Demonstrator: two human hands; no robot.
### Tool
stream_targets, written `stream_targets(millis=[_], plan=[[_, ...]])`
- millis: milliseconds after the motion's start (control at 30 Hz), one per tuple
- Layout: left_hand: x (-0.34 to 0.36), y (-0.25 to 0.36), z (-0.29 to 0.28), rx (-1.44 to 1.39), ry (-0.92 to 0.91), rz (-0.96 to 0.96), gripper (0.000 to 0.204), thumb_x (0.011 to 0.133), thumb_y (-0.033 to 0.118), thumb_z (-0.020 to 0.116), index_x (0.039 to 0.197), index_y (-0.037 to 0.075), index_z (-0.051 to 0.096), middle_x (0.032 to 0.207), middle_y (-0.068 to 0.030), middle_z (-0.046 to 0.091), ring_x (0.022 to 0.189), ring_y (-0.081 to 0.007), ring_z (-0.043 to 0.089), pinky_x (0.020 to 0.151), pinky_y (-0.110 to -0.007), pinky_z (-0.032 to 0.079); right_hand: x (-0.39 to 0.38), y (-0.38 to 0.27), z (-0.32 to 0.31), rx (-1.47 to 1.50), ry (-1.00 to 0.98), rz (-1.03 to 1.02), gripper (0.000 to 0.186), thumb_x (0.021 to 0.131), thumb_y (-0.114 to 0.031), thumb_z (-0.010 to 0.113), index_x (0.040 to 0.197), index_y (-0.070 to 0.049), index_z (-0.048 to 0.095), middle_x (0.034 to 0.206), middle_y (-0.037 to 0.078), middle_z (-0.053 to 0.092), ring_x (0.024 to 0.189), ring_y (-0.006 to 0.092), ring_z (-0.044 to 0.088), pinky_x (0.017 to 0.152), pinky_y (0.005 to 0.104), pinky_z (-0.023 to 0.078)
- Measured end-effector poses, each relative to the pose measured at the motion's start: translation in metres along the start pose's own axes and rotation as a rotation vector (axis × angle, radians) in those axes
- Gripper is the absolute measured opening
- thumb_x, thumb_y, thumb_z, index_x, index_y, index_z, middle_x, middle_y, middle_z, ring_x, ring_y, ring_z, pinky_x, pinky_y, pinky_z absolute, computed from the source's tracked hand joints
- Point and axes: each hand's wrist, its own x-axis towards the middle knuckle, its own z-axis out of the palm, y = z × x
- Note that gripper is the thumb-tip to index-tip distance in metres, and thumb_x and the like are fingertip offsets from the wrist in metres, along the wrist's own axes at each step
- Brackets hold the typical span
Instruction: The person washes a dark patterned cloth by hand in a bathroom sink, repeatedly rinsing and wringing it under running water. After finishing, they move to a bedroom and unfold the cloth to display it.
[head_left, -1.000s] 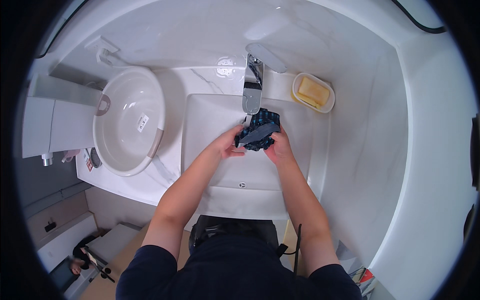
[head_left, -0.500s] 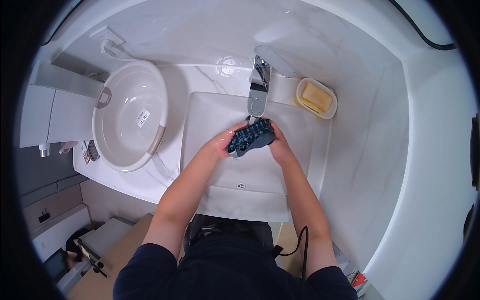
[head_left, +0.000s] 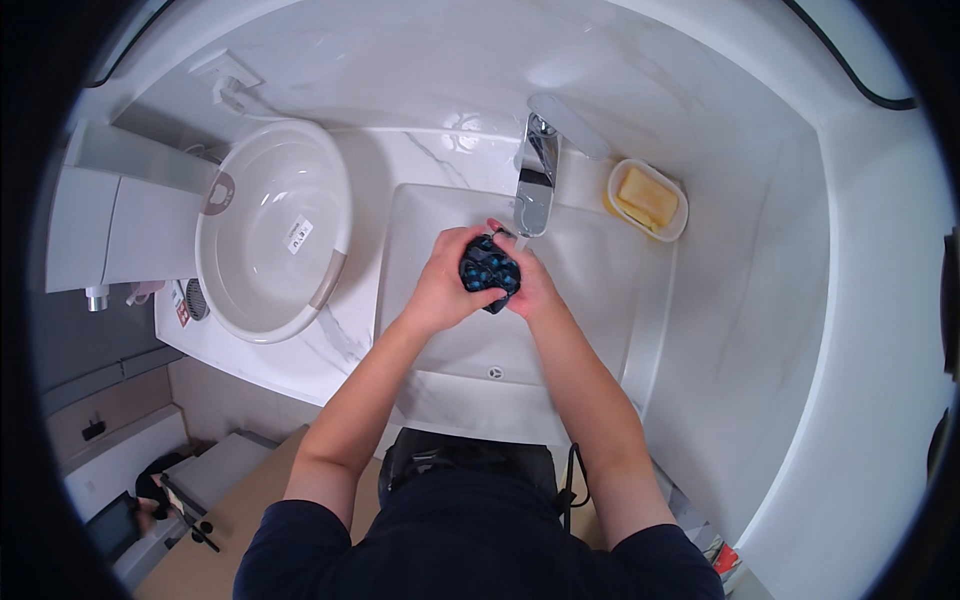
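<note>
A dark piece of cloth (head_left: pixel 488 264) with a blue pattern is bunched into a compact, wet-looking wad over the white sink (head_left: pixel 430 350). From the left, my left hand (head_left: pixel 443 283) is closed round it. My right hand (head_left: pixel 537 282) grips the other side, its thumb lying across the front of the wad. Both hands are just below the spout of the chrome faucet (head_left: pixel 534 190), where a little water seems to run onto the right fingers. What the cloth is exactly cannot be told, and its back side is hidden.
Left of the sink, a white oval basin (head_left: pixel 270 235) stands on the marbled counter (head_left: pixel 345 330). A white dish (head_left: pixel 650 225) holding a yellow soap bar (head_left: pixel 645 198) sits right of the faucet. A drain (head_left: pixel 495 372) shows near the sink's front. Far lower left, another person is partly visible.
The cloth was stretched wide between my hands; now they have come together and squeezed it into a small wad. The view has shifted slightly.
</note>
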Motion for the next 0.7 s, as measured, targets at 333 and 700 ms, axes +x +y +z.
stream_targets(millis=[333,700], plan=[[0.038,-0.036,0.037,-1.533,-0.210,-0.943,0.072,0.088,0.075,0.055,0.134,0.018,0.060,0.122,-0.0098,0.065,0.123,-0.0422,0.057,0.113,-0.062,0.038,-0.032,-0.001,0.032,-1.241,0.257,-0.854,0.027,0.078,-0.006,0.073,0.105,-0.002,0.069,0.110,0.012,0.067,0.101,0.0304,0.067,0.089,0.0394,0.054],[0.045,-0.062,0.098,-1.809,-0.214,-0.561,0.035,0.102,0.042,0.052,0.108,0.009,0.059,0.100,-0.0101,0.065,0.094,-0.0248,0.063,0.084,-0.037,0.054,-0.038,0.016,0.014,-1.730,0.104,-1.319,0.021,0.072,-0.024,0.078,0.083,-0.009,0.068,0.128,0.007,0.060,0.127,0.0414,0.048,0.112,0.0667,0.033]])
